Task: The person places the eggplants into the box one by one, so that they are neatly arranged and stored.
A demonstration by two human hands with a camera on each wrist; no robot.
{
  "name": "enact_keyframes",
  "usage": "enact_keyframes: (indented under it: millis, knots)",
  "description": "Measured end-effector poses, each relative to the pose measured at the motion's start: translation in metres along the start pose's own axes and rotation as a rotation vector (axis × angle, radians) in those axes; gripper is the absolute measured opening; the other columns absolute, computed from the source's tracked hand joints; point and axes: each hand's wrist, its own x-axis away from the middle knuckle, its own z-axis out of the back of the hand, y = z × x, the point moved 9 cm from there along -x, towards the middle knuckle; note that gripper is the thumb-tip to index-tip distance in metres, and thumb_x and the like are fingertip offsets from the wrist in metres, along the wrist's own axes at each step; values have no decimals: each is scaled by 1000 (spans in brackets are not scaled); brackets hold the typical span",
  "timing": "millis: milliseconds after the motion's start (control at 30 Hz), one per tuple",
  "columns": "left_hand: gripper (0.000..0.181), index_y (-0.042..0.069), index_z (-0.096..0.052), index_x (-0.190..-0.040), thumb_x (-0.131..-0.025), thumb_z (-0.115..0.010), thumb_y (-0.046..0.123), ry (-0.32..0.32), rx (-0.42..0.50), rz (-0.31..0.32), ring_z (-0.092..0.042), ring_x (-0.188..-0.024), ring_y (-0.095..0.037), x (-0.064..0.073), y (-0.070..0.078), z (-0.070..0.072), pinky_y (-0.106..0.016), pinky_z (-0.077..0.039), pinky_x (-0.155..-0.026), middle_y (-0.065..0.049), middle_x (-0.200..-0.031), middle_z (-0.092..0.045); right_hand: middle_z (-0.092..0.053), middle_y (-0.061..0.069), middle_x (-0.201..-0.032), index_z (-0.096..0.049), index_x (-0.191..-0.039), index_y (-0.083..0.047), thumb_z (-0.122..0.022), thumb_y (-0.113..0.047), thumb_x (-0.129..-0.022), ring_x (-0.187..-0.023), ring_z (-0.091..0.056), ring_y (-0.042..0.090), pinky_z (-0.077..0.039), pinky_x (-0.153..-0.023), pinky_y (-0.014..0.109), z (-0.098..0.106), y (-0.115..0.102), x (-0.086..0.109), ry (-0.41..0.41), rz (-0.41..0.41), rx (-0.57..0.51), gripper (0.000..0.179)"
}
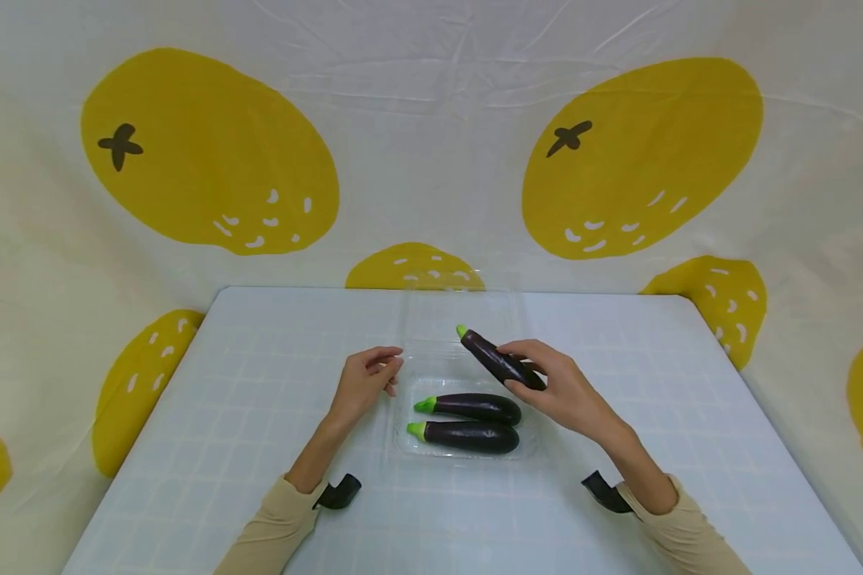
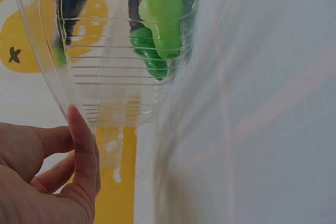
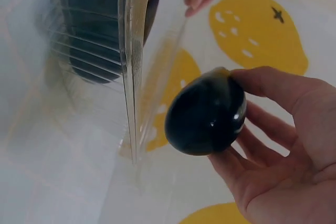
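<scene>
My right hand (image 1: 557,387) holds a dark purple eggplant (image 1: 495,358) with a green stem, its thumb and fingers around the thick end. The eggplant is raised and tilted, stem toward the far left. Its rounded base (image 3: 205,119) faces the right wrist camera. Two more eggplants, a rear one (image 1: 478,407) and a front one (image 1: 472,437), lie side by side in a clear plastic clamshell container (image 1: 400,451), stems to the left. My left hand (image 1: 365,379) is beside the container's left edge, fingers loosely bent, fingertips (image 2: 75,116) right at the clear rim.
The container's clear lid (image 1: 439,319) stands open at the far side. A white table (image 1: 273,415) with a faint grid lies underneath. Behind it hangs a pale sheet printed with yellow fruit (image 1: 208,152). Black straps (image 1: 340,491) sit at both wrists.
</scene>
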Motion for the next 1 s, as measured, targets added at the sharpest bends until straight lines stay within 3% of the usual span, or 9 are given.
enact_keyframes:
  millis: [233, 433, 633, 1000]
  knots:
    - [27, -5, -70, -122, -99, -70, 8, 12, 1, -2, -59, -56, -16, 0, 0, 0, -24, -55, -58, -23, -99, -68, -64, 9, -131, -63, -132, -4, -78, 1, -89, -112, -63, 23, -57, -94, 44, -12, -7, -6, -69, 80, -27, 47]
    - [28, -4, -70, -123, -99, -70, 9, 7, 5, 9, -59, -55, -16, 0, -1, -1, -22, -54, -58, -24, -100, -68, -64, 7, -133, -63, -133, -5, -78, -1, -89, -118, -62, 22, -54, -98, 46, -20, -7, -9, -130, 85, -22, 46]
    - [27, -6, -69, -123, -99, -69, 8, 6, 9, 2, -59, -55, -15, 0, -1, -1, -21, -53, -57, -24, -100, -68, -64, 5, -133, -63, -133, -6, -77, -2, -90, -112, -61, 21, -55, -96, 43, -29, -5, -13, -216, 88, -40, 45]
    - [28, -9, -68, -123, -99, -69, 6, 1, 19, -41, -60, -54, -13, 0, 2, -1, -24, -54, -55, -26, -100, -68, -64, 6, -133, -64, -133, -4, -76, -5, -93, -122, -59, 23, -52, -100, 45, -40, 0, -21, -280, 169, 34, 42]
